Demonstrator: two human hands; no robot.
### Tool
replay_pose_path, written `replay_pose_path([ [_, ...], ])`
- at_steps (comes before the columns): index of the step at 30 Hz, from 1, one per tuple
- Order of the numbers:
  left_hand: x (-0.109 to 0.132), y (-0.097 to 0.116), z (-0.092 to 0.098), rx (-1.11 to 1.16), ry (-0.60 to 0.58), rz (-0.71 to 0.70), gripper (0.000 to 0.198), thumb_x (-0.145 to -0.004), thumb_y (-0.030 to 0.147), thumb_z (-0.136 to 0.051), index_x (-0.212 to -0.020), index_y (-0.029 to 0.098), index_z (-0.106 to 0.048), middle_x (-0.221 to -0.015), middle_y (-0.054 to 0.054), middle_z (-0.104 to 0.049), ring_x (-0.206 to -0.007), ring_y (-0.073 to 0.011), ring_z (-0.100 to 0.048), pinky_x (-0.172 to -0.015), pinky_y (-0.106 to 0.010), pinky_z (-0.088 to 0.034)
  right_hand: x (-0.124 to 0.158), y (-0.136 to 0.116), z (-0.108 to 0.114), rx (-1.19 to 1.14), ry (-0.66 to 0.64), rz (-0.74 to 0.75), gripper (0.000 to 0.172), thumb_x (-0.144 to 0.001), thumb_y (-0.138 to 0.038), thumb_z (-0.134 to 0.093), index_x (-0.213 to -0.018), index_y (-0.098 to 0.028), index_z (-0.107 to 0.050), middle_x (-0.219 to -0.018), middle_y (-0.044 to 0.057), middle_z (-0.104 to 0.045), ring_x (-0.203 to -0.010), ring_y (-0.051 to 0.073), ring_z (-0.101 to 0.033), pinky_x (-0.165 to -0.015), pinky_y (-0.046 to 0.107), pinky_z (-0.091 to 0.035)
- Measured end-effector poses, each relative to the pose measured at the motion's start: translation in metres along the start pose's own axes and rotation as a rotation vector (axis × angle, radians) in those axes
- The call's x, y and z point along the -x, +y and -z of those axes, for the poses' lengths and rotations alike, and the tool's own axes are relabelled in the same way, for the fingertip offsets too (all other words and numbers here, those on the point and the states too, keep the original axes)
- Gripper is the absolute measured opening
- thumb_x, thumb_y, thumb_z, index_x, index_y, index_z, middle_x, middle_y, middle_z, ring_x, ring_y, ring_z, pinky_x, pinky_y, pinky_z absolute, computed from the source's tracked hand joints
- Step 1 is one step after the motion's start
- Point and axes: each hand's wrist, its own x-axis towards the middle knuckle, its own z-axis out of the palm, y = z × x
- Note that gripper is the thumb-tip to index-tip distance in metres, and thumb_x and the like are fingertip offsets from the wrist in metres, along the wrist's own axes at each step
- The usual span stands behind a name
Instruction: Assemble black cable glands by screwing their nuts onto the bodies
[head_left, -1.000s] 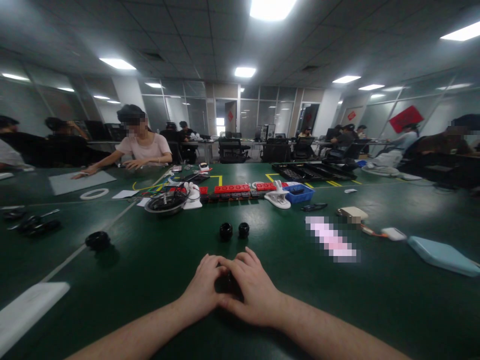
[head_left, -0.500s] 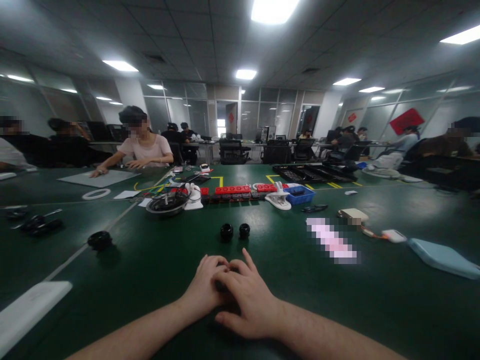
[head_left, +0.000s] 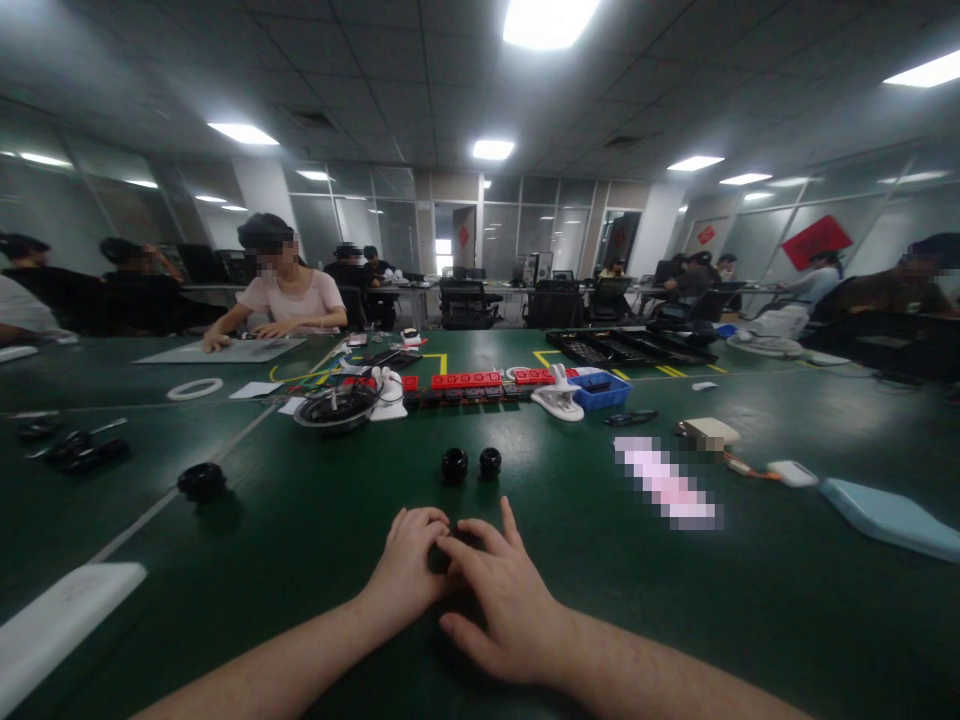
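Low over the green table point(head_left: 330, 545), my left hand point(head_left: 409, 560) curls its fingers around a small dark object point(head_left: 440, 557). Most of that object is hidden, so its kind does not show. From the right, my right hand point(head_left: 510, 600) reaches across with its fingers spread and thumb held apart. Its nearest fingertip is at the dark object; whether it touches cannot be made out. Just beyond my hands stand two glossy black round parts, the left one point(head_left: 454, 465) slightly larger than the right one point(head_left: 490, 462).
Another black round part point(head_left: 202, 482) lies to the left, near a white slab point(head_left: 71, 625). Farther back are a dark round bowl point(head_left: 335, 408), red blocks point(head_left: 466, 380) and a blue bin point(head_left: 600, 390). A light-blue case point(head_left: 889, 518) lies right. Across the table, a person works over a grey sheet point(head_left: 176, 352).
My right hand has shifted slightly right, widening the gap between my hands and showing more of the dark object. The co-worker's grey sheet has moved right.
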Motion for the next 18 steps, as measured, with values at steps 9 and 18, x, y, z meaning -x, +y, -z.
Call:
replay_pose_path([
  [9,-0.0008,0.0007,0.0005,-0.015,0.043,0.016,0.031,-0.060,0.043,-0.064,-0.082,0.021,-0.061,-0.094,-0.004,-0.055,-0.094,-0.0247,-0.048,-0.096,-0.050,-0.026,0.0021,0.0058,-0.0061,0.038,0.048,-0.059,0.053,-0.075,-0.032,-0.048,-0.124,-0.018,-0.033,-0.111,0.005,-0.055,-0.114,0.021,-0.032,-0.102,0.048,0.010],
  [18,-0.0010,0.0055,0.0062,0.006,0.036,0.013,0.031,-0.061,0.046,-0.064,-0.079,0.021,-0.062,-0.090,-0.004,-0.055,-0.090,-0.0237,-0.049,-0.090,-0.046,-0.033,0.0024,0.0064,-0.0074,0.055,0.119,-0.096,0.052,-0.075,-0.029,-0.048,-0.124,-0.017,-0.035,-0.106,0.005,-0.057,-0.109,0.022,-0.036,-0.102,0.049,0.006],
])
